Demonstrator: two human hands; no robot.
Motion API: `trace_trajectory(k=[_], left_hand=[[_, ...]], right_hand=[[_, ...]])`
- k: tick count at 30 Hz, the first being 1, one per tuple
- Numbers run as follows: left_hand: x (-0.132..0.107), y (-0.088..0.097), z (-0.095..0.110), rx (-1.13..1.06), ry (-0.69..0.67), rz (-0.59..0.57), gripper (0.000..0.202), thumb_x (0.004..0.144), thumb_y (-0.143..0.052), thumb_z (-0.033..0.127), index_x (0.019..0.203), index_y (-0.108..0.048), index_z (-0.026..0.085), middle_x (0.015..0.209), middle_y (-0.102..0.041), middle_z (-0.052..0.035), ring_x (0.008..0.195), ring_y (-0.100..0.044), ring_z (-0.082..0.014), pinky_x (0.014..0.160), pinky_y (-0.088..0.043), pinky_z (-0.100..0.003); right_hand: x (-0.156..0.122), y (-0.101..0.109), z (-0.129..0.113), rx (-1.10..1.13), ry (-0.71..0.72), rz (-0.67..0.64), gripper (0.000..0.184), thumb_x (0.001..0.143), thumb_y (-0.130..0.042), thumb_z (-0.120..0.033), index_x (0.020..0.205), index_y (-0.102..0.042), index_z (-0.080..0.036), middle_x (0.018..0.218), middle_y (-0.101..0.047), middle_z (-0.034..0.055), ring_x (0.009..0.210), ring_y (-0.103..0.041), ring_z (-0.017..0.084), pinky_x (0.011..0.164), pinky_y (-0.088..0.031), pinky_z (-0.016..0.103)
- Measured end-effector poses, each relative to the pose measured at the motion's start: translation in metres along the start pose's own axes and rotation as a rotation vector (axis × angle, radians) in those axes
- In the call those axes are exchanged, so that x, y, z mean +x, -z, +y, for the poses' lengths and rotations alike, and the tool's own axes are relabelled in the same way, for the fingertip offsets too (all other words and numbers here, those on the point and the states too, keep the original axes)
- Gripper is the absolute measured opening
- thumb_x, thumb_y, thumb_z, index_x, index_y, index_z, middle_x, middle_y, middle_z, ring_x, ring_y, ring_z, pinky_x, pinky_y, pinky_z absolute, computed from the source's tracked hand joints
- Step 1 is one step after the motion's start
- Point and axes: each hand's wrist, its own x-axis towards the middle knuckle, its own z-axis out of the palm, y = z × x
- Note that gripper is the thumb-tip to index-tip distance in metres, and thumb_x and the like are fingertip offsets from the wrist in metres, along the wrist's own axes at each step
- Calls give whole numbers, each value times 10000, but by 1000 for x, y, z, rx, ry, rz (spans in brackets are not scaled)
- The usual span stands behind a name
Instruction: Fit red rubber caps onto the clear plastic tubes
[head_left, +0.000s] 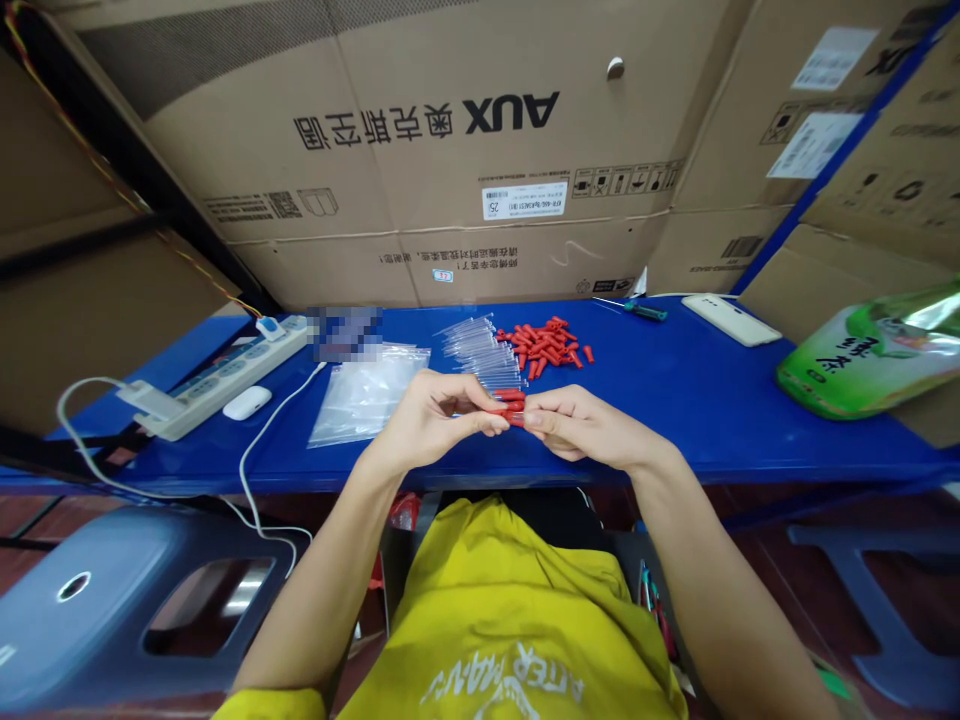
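Red plastic sleeve (517, 419) is over the blue surface (697, 430), near its front edge. The left hand (442, 415) and right hand (589, 425) both pinch it. Just past them, thin clear sticks (484, 352) lie beside piled red sleeves (551, 346).

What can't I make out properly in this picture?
All in the head view:
Ends of the held red piece: covered by left hand and right hand.
Item beside the clear bags: pixelated.
Right end of the green bag: cut off by right edge.
Finest print on the white label: too small.
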Motion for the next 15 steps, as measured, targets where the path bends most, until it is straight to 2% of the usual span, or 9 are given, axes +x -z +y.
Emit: trace_trajectory(k=[4,7,10,15], left_hand=[[-3,-5,2,-46,-83,-7,193,783,-912,313,807,-788,167,750,-795,-72,650,-769,-197,621,-650,-287],[-1,-5,1,-62,-86,73,234,772,-920,341,867,-795,167,807,-809,-66,677,-777,-188,659,-666,-283],[2,-1,2,-31,-55,108,282,758,-928,347,935,-800,168,876,-819,-60,729,-783,-176,701,-667,-262],[4,1,5,0,-18,107,264,850,-851,385,999,-794,176,855,-814,-44,751,-782,-168,748,-663,-266]], right_hand=[[-2,0,2,168,-40,-89,402,985,-673,-529,786,-552,-202,540,-267,-126,429,-160,50,409,-189,204],[-3,1,0,186,-9,-36,393,997,-663,-517,791,-571,-195,527,-252,-130,435,-150,55,412,-196,204],[-3,3,-5,124,28,33,407,1004,-652,-520,777,-579,-190,531,-276,-121,444,-171,59,425,-210,210],[-5,7,-14,-150,27,179,408,995,-650,-533,785,-623,-184,534,-359,-93,466,-271,76,461,-213,235]])
